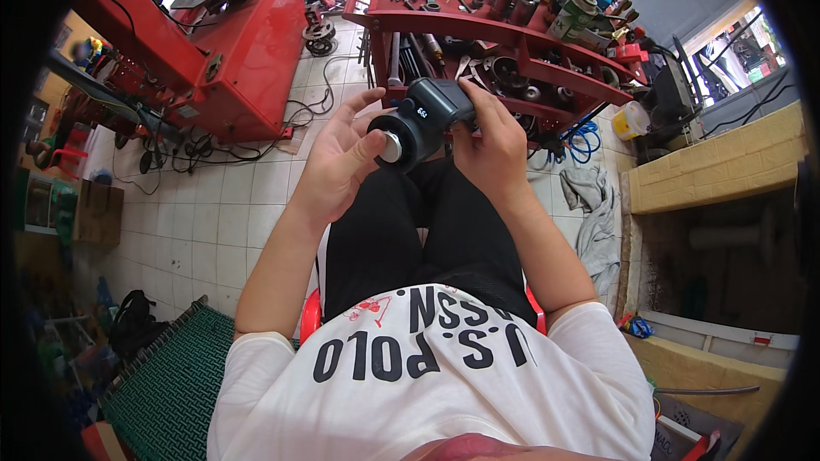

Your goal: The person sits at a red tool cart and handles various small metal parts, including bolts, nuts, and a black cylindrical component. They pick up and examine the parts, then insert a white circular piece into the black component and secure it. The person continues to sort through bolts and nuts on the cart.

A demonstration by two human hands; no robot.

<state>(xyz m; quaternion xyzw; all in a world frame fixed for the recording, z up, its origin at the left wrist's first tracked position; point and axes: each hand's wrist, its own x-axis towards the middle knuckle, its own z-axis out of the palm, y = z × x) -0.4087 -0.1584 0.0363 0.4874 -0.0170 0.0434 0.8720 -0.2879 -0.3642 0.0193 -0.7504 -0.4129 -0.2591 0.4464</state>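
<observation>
Above my lap, both hands hold a black device (440, 102) with a boxy body and a wide round collar at its left end. A shiny silver metal cylinder (391, 148) shows inside the collar; I cannot tell exactly what kind of part this is. My left hand (342, 149) is at the collar end, its thumb against the silver metal and its index finger raised behind. My right hand (495, 128) grips the boxy right end between thumb and fingers. Some of the left fingertips are hidden behind the device.
Ahead stands a red tool cart (453, 21) carrying sockets, bottles and cans. At left is a red machine (243, 51) with cables on the tiled floor. A grey cloth (591, 205), a blue hose (582, 143) and a yellow-and-white bucket (630, 120) lie right.
</observation>
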